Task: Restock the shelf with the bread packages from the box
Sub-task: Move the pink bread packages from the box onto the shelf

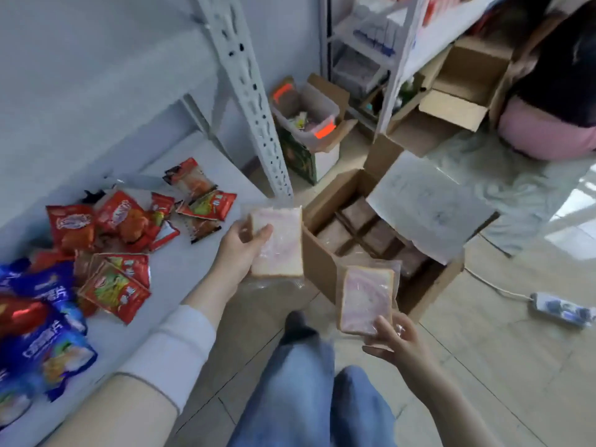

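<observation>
Your left hand [240,250] grips one bread package [277,245] beside the shelf [193,262]; your right hand [401,345] pinches a second bread package [366,298] near the box [317,266]. They look light, soft and slippery, so hold the edges and don't squeeze

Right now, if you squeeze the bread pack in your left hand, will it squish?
Probably yes: the bread package looks like soft sliced bread in thin clear wrap, so squeezing would likely dent it. It seems light, since the left hand holds it up by one side. The glossy film may be slippery.
</observation>
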Motion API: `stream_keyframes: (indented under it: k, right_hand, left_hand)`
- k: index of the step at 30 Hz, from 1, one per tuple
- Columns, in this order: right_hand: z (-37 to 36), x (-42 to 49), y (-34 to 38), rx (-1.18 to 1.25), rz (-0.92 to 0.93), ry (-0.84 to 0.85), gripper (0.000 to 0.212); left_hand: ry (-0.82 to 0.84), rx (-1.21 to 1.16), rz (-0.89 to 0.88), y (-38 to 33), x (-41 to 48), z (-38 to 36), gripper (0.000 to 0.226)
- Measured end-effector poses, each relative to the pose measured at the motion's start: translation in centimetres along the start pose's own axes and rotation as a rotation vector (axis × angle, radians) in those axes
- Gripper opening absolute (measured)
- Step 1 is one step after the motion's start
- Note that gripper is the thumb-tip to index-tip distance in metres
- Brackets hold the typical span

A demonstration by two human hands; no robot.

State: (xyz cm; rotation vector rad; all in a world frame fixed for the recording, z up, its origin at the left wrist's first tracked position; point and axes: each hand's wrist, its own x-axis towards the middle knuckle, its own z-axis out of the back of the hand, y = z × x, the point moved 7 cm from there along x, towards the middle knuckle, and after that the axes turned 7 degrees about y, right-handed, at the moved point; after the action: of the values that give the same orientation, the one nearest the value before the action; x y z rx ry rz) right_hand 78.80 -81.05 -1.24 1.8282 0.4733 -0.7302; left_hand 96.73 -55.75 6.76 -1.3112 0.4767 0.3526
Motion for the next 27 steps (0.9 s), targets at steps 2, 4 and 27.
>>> stream_keyframes:
  k: [2, 4, 27]
  right_hand:
    - [-4.4, -0.8, 3.2, -0.060, 0.071, 0.061, 0.005]
    - [-9.9, -1.6, 6.9, -0.106, 0.137, 0.152, 0.006]
    - [-72.0, -6.2, 17.8, -0.497, 0.557, 0.742, 0.025]
  left_hand:
    - [-0.023, -0.013, -0.117, -4.1, -4.2, 4.3, 0.063]
    - [-0.082, -0.032, -0.245, -8.3, -8.1, 9.0, 0.062]
    - [-0.774, -0.291, -0.506, -9.7, -17.5, 62.6, 0.008]
